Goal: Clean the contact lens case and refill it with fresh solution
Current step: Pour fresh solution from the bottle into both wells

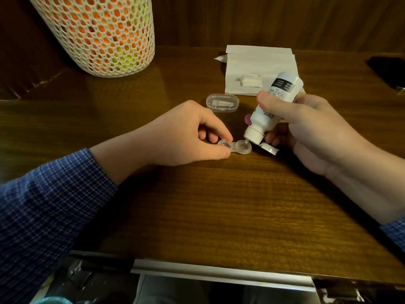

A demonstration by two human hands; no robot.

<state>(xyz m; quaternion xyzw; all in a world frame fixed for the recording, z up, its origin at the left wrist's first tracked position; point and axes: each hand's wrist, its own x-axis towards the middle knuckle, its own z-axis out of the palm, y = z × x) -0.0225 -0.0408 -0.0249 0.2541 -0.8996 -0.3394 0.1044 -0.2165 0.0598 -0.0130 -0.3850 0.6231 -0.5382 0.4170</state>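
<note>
A clear two-well contact lens case (237, 148) lies on the wooden table (208, 205). My left hand (186, 134) pinches its left well between thumb and fingertips. My right hand (306, 128) grips a white solution bottle (271, 106), tipped nozzle-down, with the tip right over the case's right well. The bottle's flip cap (270, 149) hangs open below the neck. A pink lens-case cap (248, 120) shows just behind the bottle.
A small clear plastic box (222, 102) sits behind my left hand. A white tissue (258, 66) with a small folded pad (252, 81) lies at the back. A mesh-covered orange container (98, 34) stands back left. A dark object (390, 71) lies far right.
</note>
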